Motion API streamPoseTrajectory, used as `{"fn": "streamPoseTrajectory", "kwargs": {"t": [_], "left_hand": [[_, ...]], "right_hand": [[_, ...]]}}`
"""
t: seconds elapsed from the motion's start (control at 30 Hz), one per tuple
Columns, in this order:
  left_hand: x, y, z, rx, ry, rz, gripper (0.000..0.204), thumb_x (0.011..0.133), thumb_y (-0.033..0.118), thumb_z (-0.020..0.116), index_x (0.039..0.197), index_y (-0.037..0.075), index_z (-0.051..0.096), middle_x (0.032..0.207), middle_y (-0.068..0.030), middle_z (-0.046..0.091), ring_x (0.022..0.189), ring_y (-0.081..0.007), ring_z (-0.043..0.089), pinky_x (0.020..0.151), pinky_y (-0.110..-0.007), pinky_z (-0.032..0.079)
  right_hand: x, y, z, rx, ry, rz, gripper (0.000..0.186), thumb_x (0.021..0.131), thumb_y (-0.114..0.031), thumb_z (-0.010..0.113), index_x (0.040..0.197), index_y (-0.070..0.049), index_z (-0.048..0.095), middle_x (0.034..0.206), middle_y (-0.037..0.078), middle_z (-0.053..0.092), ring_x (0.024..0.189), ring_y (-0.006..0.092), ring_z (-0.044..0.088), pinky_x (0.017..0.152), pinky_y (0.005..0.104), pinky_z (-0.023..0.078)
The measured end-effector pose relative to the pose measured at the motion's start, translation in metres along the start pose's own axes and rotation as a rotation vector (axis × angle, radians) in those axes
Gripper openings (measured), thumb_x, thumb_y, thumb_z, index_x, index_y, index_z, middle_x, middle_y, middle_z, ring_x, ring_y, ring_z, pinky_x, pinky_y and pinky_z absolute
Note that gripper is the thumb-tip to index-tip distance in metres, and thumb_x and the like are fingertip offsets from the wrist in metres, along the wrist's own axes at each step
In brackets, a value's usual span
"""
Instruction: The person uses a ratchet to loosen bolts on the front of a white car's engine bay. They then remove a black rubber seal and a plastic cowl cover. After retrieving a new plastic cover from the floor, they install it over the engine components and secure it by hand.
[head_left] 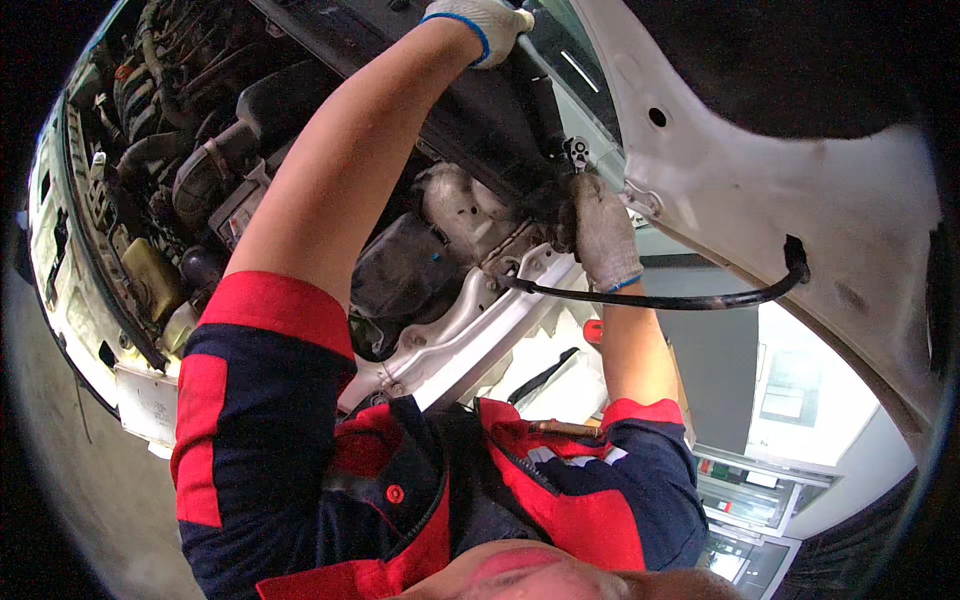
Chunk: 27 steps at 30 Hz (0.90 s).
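Note:
My right hand [605, 232], in a dirty white knit glove with a blue cuff, is closed round a ratchet wrench. The ratchet's round metal head [578, 152] sticks out above the fingers, next to dark parts; its handle is mostly hidden in the glove. My left arm reaches up across the engine bay. At the top edge of the picture is my left hand [475, 28], gloved the same way, beside a long dark panel [480, 120]. Its fingers are mostly cut off, so their grip does not show.
An engine bay with hoses [160, 155] and a yellowish reservoir [152, 275] lies left. A black sheathed cable [660, 300] runs below my right hand to a large white body panel [740, 190]. A white metal rail [490, 320] crosses the middle. Glazed cabinets [745, 495] stand lower right.

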<state>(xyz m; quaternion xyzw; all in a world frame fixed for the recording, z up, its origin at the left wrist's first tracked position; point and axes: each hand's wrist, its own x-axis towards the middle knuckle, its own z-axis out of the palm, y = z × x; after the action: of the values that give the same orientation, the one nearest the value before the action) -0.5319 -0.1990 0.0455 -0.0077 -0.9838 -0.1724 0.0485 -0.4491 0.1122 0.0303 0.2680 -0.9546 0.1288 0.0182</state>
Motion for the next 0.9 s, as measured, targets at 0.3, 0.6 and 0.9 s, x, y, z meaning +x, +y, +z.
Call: {"fn": "streamPoseTrajectory", "kwargs": {"t": [0.3,0.6,0.9], "left_hand": [[-0.027,0.006,-0.023,0.01,-0.037,0.031,0.048,0.094,0.015,0.059,0.142,0.018,0.059,0.114,-0.0148,0.075,0.106,-0.0361,0.073,0.08,-0.048,0.057],[-0.016,0.003,-0.005,-0.063,0.072,0.011,0.036,0.106,0.027,0.05,0.135,0.014,0.065,0.115,-0.0161,0.074,0.108,-0.0374,0.072,0.085,-0.046,0.057],[-0.01,0.002,0.004,-0.051,0.108,0.049,0.04,0.096,0.021,0.06,0.136,0.019,0.064,0.116,-0.0122,0.076,0.106,-0.0359,0.074,0.081,-0.048,0.06]], "right_hand": [[0.003,-0.026,0.02,0.225,0.066,-0.069,0.025,0.101,-0.015,0.049,0.113,0.004,0.062,0.103,0.028,0.066,0.101,0.0477,0.062,0.089,0.0516,0.051],[0.005,-0.014,0.048,0.541,0.193,0.037,0.023,0.098,-0.016,0.048,0.087,-0.002,0.064,0.076,0.007,0.061,0.065,0.0207,0.06,0.058,0.0346,0.049],[0.005,-0.04,0.066,1.414,0.29,0.535,0.014,0.089,-0.02,0.048,0.083,-0.011,0.056,0.061,0.002,0.039,0.049,0.0191,0.037,0.045,0.0328,0.034]]}}
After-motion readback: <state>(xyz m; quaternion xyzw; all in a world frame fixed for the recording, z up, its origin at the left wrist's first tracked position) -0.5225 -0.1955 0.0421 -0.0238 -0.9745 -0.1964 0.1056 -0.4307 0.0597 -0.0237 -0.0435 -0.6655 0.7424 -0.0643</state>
